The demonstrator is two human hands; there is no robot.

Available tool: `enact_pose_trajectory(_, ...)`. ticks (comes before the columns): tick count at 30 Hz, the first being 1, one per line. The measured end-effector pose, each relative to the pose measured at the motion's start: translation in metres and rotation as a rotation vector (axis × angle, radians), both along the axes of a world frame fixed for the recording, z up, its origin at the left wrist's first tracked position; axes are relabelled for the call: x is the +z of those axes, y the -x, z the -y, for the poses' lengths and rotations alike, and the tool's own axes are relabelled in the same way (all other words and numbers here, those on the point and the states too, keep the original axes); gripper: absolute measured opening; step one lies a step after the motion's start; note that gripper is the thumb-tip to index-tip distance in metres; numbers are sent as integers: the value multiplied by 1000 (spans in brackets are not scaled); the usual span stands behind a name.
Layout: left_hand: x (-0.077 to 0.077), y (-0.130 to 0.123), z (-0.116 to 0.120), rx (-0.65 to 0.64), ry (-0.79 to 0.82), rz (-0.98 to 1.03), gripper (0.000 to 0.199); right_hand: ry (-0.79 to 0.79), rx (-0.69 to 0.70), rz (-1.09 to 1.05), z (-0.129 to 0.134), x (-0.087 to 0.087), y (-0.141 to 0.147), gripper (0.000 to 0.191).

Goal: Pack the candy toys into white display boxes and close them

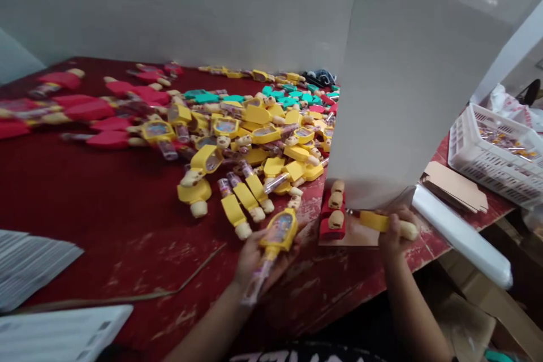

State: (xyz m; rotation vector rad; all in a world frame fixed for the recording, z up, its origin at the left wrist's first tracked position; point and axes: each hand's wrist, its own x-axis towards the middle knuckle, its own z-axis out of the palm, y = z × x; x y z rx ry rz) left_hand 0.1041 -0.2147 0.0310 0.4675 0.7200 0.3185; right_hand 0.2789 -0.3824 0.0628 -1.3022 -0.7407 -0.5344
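Note:
My left hand [250,257] holds a yellow toy [280,229] with a bear-like head and a clear tube, its round window facing up. In my right hand [394,240] is another yellow toy [373,220], lying sideways with its pale end toward the right. It is above a cardboard piece [358,233] at the foot of a tall white board [390,85]. Red toys [333,226] with tan heads stand in a column at the left of that cardboard. A large pile of yellow toys [258,119] is beyond my left hand.
Pink-red toys [85,107] spread over the left of the red table [85,198], green ones [207,96] behind. Printed sheets [34,266] lie at left. At right are flat cardboard pieces [456,184], a plastic roll [462,235] and a white basket [487,153].

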Motion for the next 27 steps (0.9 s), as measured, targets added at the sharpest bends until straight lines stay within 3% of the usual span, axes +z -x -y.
enact_pose_trajectory(2,-12,-7,9,-57,-29,-61,67,134,36,102,-9,-15,0,11)
enact_pose_trajectory(4,-19,-10,19,-72,-155,-90,65,178,36,131,-13,-21,-1,12)
enact_pose_trajectory(10,-21,-14,34,-59,-316,-92,60,368,-251,-32,-32,-1,-17,17)
enact_pose_trajectory(16,-22,-12,30,-98,-465,-47,65,457,-182,-30,-53,-3,-12,12)
enact_pose_trajectory(20,-9,-11,32,-119,-544,78,75,480,-234,-107,-58,-4,-14,16)
enact_pose_trajectory(27,24,-20,46,-222,-664,254,61,699,-231,-110,-73,-7,-32,31)
